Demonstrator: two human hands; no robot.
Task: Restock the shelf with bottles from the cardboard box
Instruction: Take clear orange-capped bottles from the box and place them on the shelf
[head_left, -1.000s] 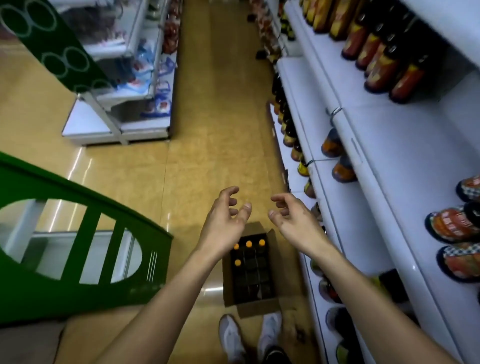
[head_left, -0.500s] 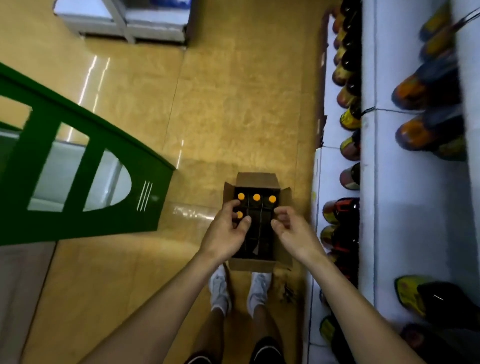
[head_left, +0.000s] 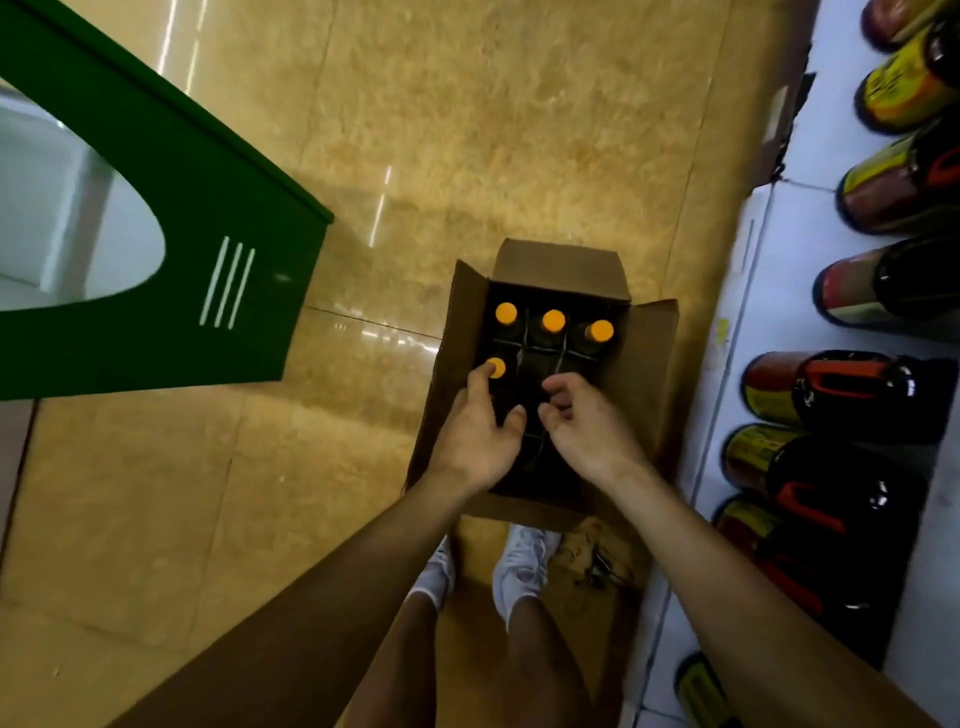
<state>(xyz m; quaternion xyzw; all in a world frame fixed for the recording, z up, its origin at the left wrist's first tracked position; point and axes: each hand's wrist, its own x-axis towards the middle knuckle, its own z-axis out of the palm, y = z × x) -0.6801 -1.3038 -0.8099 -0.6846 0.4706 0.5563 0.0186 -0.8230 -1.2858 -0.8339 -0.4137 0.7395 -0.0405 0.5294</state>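
Reaching down over an open cardboard box (head_left: 558, 267) on the tan shop floor, a person works both bare hands into its dark interior, a green display stand (head_left: 171, 270) at far left and the white shelf (head_left: 769, 270) of dark bottles at far right. The left hand (head_left: 480, 431) is half-curled, its forefinger touching the orange cap (head_left: 496, 368) of the nearest bottle, but it has hold of nothing yet. Three more orange-capped bottles (head_left: 553, 321) stand in the box's far row, between cardboard dividers. The right hand (head_left: 587, 428), just beside the left, has its fingers bent loosely over an empty-looking cell and likewise grips nothing. The risk from here seems to be a poor pinch on the small cap: lifted by the top alone, the bottle could slip back or snag a divider and drag the box, which sits close to the person's white shoes (head_left: 519, 571). Compared with half a second earlier, the camera looks more steeply down, the hands sit lower in the box, and the left forefinger now meets the cap.
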